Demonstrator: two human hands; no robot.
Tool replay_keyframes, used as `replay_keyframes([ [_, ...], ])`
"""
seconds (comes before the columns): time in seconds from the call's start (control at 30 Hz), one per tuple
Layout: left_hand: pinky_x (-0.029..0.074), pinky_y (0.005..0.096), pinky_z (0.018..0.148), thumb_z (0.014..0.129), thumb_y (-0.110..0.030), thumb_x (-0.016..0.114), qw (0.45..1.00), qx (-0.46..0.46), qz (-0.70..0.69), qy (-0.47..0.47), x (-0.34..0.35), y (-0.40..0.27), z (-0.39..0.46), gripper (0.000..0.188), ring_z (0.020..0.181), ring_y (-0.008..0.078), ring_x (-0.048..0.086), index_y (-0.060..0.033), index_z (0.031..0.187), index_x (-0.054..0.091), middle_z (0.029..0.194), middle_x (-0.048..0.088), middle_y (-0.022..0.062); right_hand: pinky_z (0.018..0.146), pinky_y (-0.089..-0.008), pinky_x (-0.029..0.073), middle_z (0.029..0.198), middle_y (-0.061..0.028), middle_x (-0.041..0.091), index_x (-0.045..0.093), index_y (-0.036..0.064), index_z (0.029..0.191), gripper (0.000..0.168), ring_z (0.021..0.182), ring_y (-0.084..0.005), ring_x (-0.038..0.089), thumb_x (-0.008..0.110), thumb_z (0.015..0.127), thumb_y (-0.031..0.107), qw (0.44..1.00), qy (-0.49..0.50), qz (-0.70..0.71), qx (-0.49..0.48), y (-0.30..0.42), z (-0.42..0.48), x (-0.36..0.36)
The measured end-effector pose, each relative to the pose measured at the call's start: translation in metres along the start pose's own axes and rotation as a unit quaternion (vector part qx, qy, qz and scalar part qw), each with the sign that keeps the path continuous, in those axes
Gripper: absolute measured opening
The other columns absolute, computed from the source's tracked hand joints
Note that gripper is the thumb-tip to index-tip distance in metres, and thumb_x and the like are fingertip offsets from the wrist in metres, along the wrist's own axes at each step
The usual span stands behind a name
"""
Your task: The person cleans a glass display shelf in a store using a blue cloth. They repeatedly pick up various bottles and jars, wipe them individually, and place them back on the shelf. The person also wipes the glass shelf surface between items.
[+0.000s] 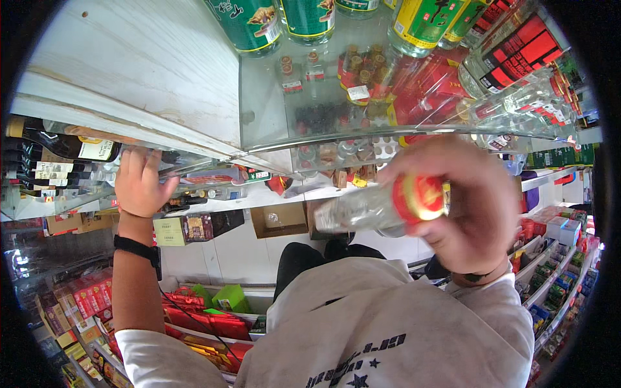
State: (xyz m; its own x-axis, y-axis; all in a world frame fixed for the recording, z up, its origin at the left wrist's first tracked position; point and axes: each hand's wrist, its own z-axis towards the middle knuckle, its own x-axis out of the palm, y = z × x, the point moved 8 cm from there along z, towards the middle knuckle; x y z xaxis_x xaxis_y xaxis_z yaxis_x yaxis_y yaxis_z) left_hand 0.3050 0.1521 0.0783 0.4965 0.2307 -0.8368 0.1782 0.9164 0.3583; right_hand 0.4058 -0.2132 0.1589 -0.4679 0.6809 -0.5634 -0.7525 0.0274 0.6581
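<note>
My right hand point(478, 208), blurred by motion, grips a clear glass bottle point(356, 211) by its red-and-gold end. The bottle lies sideways in the air in front of my chest, below the front edge of the glass shelf point(264, 119). On the left, my left hand point(140, 182) rests with thumb and fingers apart at the edge of a lower shelf. Its fingertips are by the base of a dark wine bottle point(99, 148) with a pale label; whether they touch it I cannot tell.
Green-labelled liquor bottles point(308, 22) and a clear bottle with a red-and-black label point(514, 56) stand on the glass shelf. A white wooden panel point(140, 63) borders it. An open cardboard box point(279, 220) sits below. Stocked racks point(548, 271) flank me, with red packages point(208, 315) behind.
</note>
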Motion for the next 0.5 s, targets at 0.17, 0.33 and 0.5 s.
replay_keyframes([
  [0.17,0.053,0.0447,0.078,0.056,-0.021,0.083,1.000,0.006,-0.007,-0.010,0.002,-0.002,0.003,0.057,0.097,0.0362,0.059,-0.0035,0.107,0.064,0.108,0.060,0.0149,0.074,-0.0376,0.056,0.101,-0.0134,0.070,0.063,0.006,0.116,0.041,0.085,-0.0318,0.069,0.080,0.081,0.017,0.997,0.039,-0.027,0.065,-0.037,-0.032,0.055],
  [0.33,0.053,0.0455,0.080,0.057,-0.020,0.082,1.000,-0.009,-0.012,0.003,0.006,0.005,-0.005,0.059,0.098,0.0372,0.060,-0.0044,0.111,0.062,0.109,0.059,0.0146,0.066,-0.0411,0.055,0.099,-0.0132,0.068,0.060,0.010,0.115,0.036,0.081,-0.0334,0.069,0.076,0.083,0.014,0.990,-0.001,-0.120,0.075,-0.109,-0.052,0.110],
  [0.5,0.053,0.0468,0.080,0.060,-0.017,0.080,1.000,0.003,-0.006,0.013,0.009,0.005,-0.004,0.061,0.100,0.0401,0.060,-0.0058,0.117,0.058,0.111,0.059,0.0153,0.072,-0.0473,0.054,0.100,-0.0161,0.067,0.059,0.009,0.113,0.025,0.086,-0.0377,0.068,0.066,0.090,0.015,0.977,-0.018,-0.172,0.125,-0.188,-0.033,0.133],
])
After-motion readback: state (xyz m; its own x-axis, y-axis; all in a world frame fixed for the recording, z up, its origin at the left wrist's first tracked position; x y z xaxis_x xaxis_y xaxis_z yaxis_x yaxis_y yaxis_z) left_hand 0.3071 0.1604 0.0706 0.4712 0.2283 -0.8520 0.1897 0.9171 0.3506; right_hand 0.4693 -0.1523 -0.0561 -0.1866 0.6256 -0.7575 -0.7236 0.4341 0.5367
